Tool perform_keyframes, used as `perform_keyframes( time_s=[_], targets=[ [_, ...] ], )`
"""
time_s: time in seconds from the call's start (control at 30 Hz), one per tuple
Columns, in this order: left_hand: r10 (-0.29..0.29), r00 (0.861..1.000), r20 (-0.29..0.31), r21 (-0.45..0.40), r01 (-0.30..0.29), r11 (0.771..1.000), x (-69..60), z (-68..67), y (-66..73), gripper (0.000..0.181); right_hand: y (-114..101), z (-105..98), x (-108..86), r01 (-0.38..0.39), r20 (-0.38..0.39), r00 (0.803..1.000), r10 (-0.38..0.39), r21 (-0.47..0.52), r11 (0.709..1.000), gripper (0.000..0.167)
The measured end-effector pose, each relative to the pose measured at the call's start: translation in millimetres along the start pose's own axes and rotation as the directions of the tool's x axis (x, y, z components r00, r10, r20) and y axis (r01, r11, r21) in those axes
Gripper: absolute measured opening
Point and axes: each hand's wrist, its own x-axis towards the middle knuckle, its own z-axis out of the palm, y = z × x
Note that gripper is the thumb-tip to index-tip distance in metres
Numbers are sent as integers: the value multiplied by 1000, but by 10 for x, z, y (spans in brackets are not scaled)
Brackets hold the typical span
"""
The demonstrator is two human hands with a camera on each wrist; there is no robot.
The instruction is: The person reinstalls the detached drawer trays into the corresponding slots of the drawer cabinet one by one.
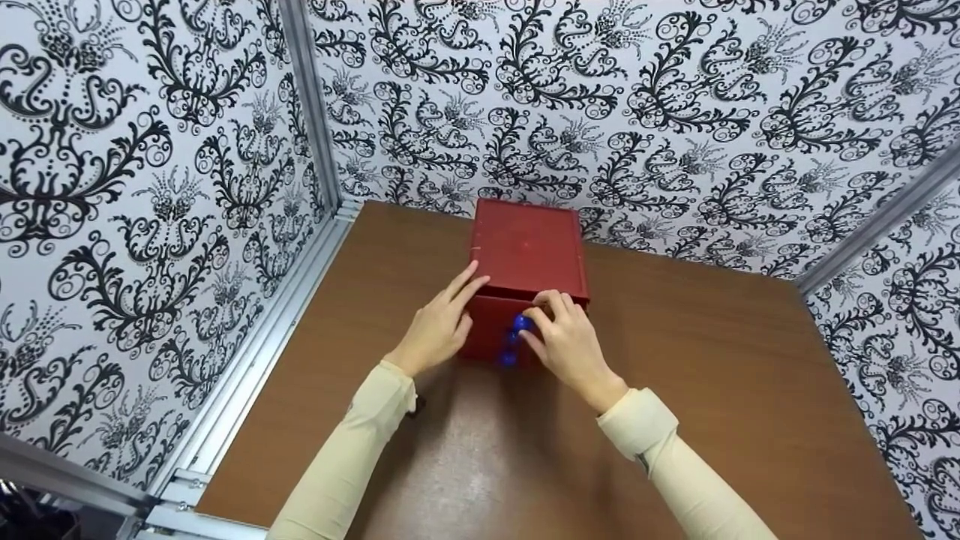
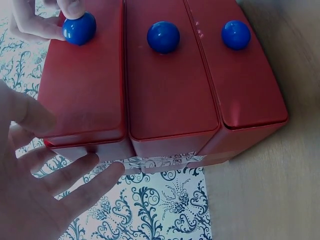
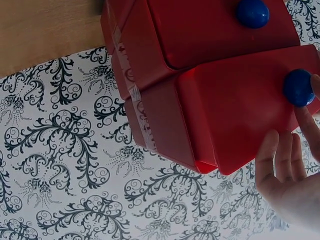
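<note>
A red chest of drawers stands on the table, its front bearing three drawers with round blue knobs. My right hand pinches the top knob between thumb and finger, also seen in the right wrist view as a blue ball. The top drawer stands slightly out from the chest. Beside the chest's left edge is my left hand, fingers extended along its upper front corner. The middle knob and the bottom knob are untouched.
The brown table extends around the chest. Patterned wall panels stand behind and at both sides, with a metal frame rail along the left edge. A small dark item lies by the left sleeve.
</note>
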Motion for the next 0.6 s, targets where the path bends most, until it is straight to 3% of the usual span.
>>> perform_keyframes(
  time_s=[0.17,0.6],
  targets=[
    [5,1000,-21,4,-5,1000,3,-6,13,55,31,30,29,-2,-8,1000,2,-8,1000,27],
    [-1,1000,-11,27,1,1000,13,-3,7,52,96,82,100,-48,5,999,48,-5,999,24]
  ],
)
